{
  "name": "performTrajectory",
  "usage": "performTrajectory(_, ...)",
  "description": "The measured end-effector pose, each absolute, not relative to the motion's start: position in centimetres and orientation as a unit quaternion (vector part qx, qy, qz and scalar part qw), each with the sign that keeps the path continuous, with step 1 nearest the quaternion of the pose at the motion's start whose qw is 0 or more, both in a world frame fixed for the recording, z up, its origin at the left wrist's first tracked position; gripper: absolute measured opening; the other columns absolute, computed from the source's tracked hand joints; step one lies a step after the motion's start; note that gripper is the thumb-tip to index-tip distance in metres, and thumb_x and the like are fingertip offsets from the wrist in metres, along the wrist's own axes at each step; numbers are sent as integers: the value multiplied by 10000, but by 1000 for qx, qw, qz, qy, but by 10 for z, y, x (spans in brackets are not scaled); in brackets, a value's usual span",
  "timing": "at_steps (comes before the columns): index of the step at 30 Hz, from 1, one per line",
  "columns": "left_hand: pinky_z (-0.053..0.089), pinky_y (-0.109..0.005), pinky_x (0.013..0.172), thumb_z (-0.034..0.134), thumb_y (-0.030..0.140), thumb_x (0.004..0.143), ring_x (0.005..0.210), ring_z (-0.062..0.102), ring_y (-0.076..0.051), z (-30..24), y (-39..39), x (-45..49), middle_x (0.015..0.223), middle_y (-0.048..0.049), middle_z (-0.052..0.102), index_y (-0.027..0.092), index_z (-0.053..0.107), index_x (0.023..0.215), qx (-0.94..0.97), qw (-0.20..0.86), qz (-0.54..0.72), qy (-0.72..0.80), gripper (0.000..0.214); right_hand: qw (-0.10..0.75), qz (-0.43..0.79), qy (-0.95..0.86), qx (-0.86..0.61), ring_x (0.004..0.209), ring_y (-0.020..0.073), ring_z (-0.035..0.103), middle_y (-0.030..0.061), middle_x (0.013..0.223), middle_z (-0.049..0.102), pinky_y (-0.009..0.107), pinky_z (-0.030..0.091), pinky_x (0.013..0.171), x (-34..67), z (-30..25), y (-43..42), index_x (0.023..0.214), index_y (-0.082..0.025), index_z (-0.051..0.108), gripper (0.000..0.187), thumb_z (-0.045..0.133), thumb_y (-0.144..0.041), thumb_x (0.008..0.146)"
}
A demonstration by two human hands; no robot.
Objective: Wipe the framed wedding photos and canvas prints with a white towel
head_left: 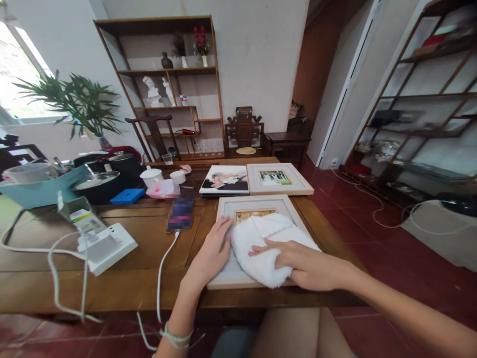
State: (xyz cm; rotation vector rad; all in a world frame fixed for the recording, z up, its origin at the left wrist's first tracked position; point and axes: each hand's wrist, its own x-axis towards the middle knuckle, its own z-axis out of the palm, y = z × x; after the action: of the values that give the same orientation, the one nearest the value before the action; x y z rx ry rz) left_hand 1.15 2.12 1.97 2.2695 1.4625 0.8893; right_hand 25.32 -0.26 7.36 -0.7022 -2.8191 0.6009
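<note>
A picture frame (292, 205) with a pale wood rim and grey mount lies flat near the table's front edge. My left hand (214, 248) rests on its left rim, fingers stretched forward and the thumb apart. A fluffy white towel (257, 243), bunched and folded, covers much of the frame and part of its small picture. My right hand (305, 261) presses on the towel from the right, holding a fold, with some fingers extended over the cloth and others partly hidden in it.
Behind lie a second frame (298, 186) and a photo panel (224, 180). To the left are a phone (180, 215) on a white cable (160, 278), a white power strip (108, 246), an opened box (82, 215), a blue case (127, 195), a lidded pan (96, 182) and cups.
</note>
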Motion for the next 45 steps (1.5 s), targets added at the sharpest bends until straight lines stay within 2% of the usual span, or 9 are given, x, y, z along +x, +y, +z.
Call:
performTrajectory(5, 289, -421, 1092, 369, 95, 840, 1295, 378, -221, 24, 23, 17, 1356, -122, 462, 142, 518, 1228, 801, 142, 310, 492, 418, 125, 196, -937, -262, 1225, 227, 425, 67, 1263, 557, 369, 337, 989, 258, 64, -6, 726, -183, 619, 374, 394, 34, 521)
performTrajectory(8, 300, -417, 1086, 358, 103, 852, 1279, 400, -219, 23, 24, 16, 1342, -123, 473, 146, 545, 1199, 802, 141, 307, 493, 396, 172, 151, -917, -327, 908, 206, 602, 73, 926, 671, 301, 459, 777, 266, 70, 2, 660, -188, 581, 232, 436, -15, 605)
performTrajectory(12, 307, -427, 1079, 383, 162, 874, 1271, 408, -226, 21, 24, 16, 1332, -113, 483, 165, 547, 1197, 792, 140, 312, 506, 362, 281, -45, -852, -440, 628, 215, 585, 64, 647, 608, 321, 457, 578, 294, 93, 28, 598, -196, 548, 156, 469, -140, 720)
performTrajectory(16, 290, -421, 1087, 387, 199, 885, 1278, 398, -223, 21, 24, 16, 1340, -111, 475, 166, 545, 1199, 790, 144, 306, 511, 353, 377, -224, -780, -445, 1028, 277, 558, 136, 1042, 627, 412, 455, 819, 308, 106, 52, 876, -168, 625, 240, 414, -91, 793)
performTrajectory(20, 286, -414, 1089, 379, 196, 888, 1282, 390, -218, 23, 23, 17, 1350, -127, 462, 140, 533, 1213, 792, 145, 292, 517, 365, 277, -223, -860, -366, 1278, 276, 350, 153, 1308, 494, 457, 347, 990, 296, 85, 69, 845, -139, 643, 271, 405, -14, 814)
performTrajectory(25, 317, -424, 1072, 382, 189, 887, 1257, 426, -215, 23, 22, 16, 1342, -108, 481, 173, 540, 1211, 793, 139, 307, 508, 360, 140, -102, -917, -360, 1269, 298, 353, 153, 1308, 500, 493, 294, 1005, 276, 47, 78, 885, -122, 645, 412, 438, 80, 590)
performTrajectory(30, 334, -430, 1063, 384, 189, 885, 1244, 446, -214, 24, 22, 15, 1339, -97, 488, 188, 531, 1217, 793, 142, 306, 508, 363, 223, 14, -889, -401, 838, 223, 604, 75, 870, 668, 328, 457, 723, 287, 58, 80, 716, -162, 600, 234, 429, -30, 627)
performTrajectory(34, 321, -433, 1070, 385, 196, 883, 1256, 430, -218, 26, 21, 16, 1350, -107, 475, 170, 524, 1223, 792, 154, 292, 514, 368, 326, 4, -817, -476, 571, 180, 557, 22, 630, 589, 272, 416, 510, 320, 87, 91, 640, -173, 532, 136, 478, -239, 745)
performTrajectory(45, 309, -418, 1078, 382, 201, 884, 1262, 420, -215, 27, 21, 17, 1354, -109, 468, 160, 524, 1227, 787, 164, 276, 527, 374, 331, -179, -770, -514, 853, 291, 610, 131, 857, 650, 389, 472, 728, 333, 103, 109, 806, -149, 595, 155, 485, -102, 706)
